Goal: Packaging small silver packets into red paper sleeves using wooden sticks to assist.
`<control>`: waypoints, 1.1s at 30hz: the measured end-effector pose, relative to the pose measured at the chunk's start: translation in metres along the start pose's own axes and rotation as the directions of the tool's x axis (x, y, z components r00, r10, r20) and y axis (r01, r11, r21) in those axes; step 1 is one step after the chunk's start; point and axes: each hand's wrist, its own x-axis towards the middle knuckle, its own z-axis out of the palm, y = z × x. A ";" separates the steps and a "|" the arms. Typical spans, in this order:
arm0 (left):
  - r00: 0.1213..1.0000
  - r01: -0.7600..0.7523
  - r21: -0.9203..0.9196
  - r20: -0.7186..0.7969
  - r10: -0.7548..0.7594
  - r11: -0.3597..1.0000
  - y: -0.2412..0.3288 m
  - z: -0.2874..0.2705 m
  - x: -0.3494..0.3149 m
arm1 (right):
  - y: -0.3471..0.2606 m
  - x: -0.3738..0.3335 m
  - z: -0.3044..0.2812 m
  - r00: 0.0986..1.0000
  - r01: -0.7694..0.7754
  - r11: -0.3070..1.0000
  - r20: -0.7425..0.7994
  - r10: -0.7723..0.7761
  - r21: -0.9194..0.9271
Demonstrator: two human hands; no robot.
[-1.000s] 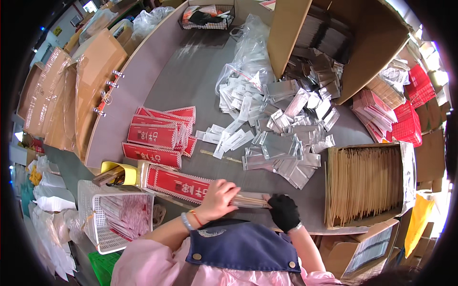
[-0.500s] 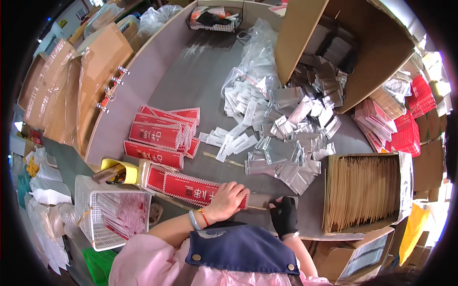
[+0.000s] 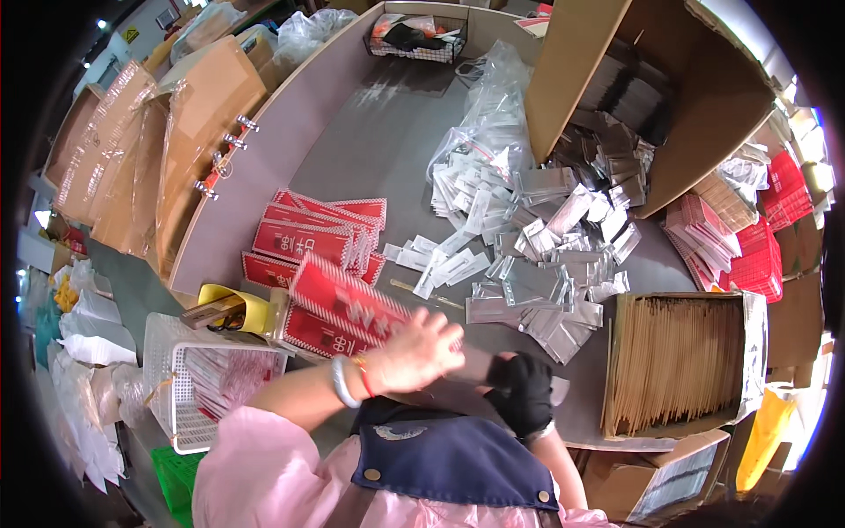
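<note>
My left hand (image 3: 414, 354), bare with bracelets at the wrist, grips the right end of a red printed paper sleeve (image 3: 339, 295). That sleeve is tilted up over another red sleeve (image 3: 321, 334) in a cardboard holder; both are partly blurred. My right hand (image 3: 521, 394), in a black fingerless glove, is curled around a clear plastic packet (image 3: 559, 389), which shows beyond its outer side. Beyond my left hand lies a pile of red sleeves (image 3: 304, 238). White slim packets (image 3: 444, 264) and clear plastic packets (image 3: 537, 299) are heaped farther right.
A box of wooden sticks (image 3: 678, 365) stands at the right. A large open carton (image 3: 704, 132) leans at the back right. A white basket (image 3: 180, 396) and a yellow container (image 3: 251, 310) flank the table's left side. A wire basket (image 3: 418, 48) sits at the far end.
The upper red sleeve has risen from the holder and tilted, with my left hand lifted alongside it. My right hand has turned and shifted slightly. The whole view has shifted a little.
</note>
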 end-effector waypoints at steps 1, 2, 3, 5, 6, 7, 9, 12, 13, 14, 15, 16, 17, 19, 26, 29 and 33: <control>0.996 0.002 0.024 -0.092 0.000 1.000 -0.023 -0.008 -0.006 | 0.007 -0.002 -0.004 0.994 -0.075 0.997 -0.075 0.077 0.025; 0.989 0.069 -0.020 -0.127 -0.071 0.997 -0.046 -0.018 -0.009 | 0.016 -0.004 -0.009 0.975 -0.158 0.986 -0.147 0.164 0.050; 0.966 0.185 -0.041 -0.178 -0.189 0.982 -0.074 -0.017 -0.019 | 0.017 -0.004 -0.013 0.974 -0.155 0.987 -0.165 0.158 0.027; 0.856 0.440 0.280 -0.417 -0.305 0.853 -0.096 -0.026 -0.040 | 0.012 -0.007 -0.021 0.984 -0.126 0.992 -0.126 0.123 -0.014; 0.797 0.496 0.151 -0.470 -0.380 0.855 -0.088 -0.018 -0.040 | 0.011 -0.008 -0.023 0.991 -0.103 0.993 -0.089 0.097 -0.061; 0.731 0.538 0.016 -0.508 -0.457 0.843 -0.071 -0.005 -0.043 | 0.011 -0.010 -0.019 0.991 -0.111 0.992 -0.083 0.105 -0.062; 0.752 0.515 -0.241 -0.334 -0.569 0.823 -0.025 0.030 -0.049 | 0.005 -0.012 -0.013 0.992 -0.118 0.991 -0.044 0.115 -0.067; 0.694 0.656 -0.247 -0.175 -0.698 0.713 0.021 0.075 -0.055 | -0.001 -0.008 -0.008 0.991 -0.128 0.988 0.024 0.130 -0.088; 0.657 0.678 -0.278 -0.187 -0.730 0.681 0.021 0.088 -0.058 | -0.002 -0.006 -0.008 0.991 -0.121 0.988 0.053 0.126 -0.095; 0.655 0.679 -0.282 -0.185 -0.733 0.678 0.020 0.091 -0.058 | -0.004 -0.006 -0.010 0.990 -0.120 0.988 0.058 0.125 -0.097; 0.649 0.652 -0.351 -0.200 -0.734 0.672 0.017 0.094 -0.057 | -0.005 -0.005 -0.012 0.990 -0.105 0.988 0.080 0.114 -0.110; 0.642 0.622 -0.417 -0.215 -0.736 0.663 0.017 0.095 -0.058 | -0.006 -0.005 -0.013 0.989 -0.090 0.988 0.103 0.103 -0.122; 0.653 0.613 -0.439 -0.185 -0.734 0.657 0.015 0.094 -0.056 | -0.006 -0.004 -0.012 0.990 -0.088 0.989 0.100 0.101 -0.122; 0.649 0.615 -0.433 -0.196 -0.735 0.659 0.011 0.097 -0.057 | -0.007 -0.001 -0.010 0.982 -0.071 0.990 0.166 0.090 -0.122; 0.648 0.649 -0.409 -0.145 -0.748 0.642 0.012 0.092 -0.052 | -0.014 0.014 0.042 0.981 0.010 1.000 0.193 -0.010 0.003; 0.688 0.637 -0.407 -0.085 -0.721 0.655 0.005 0.096 -0.052 | -0.024 0.035 0.060 0.980 0.142 0.989 0.133 -0.148 0.051; 0.626 0.456 -0.430 -0.467 -0.624 0.779 -0.045 0.089 -0.012 | 0.004 0.028 0.030 0.996 0.031 0.998 -0.091 -0.026 0.058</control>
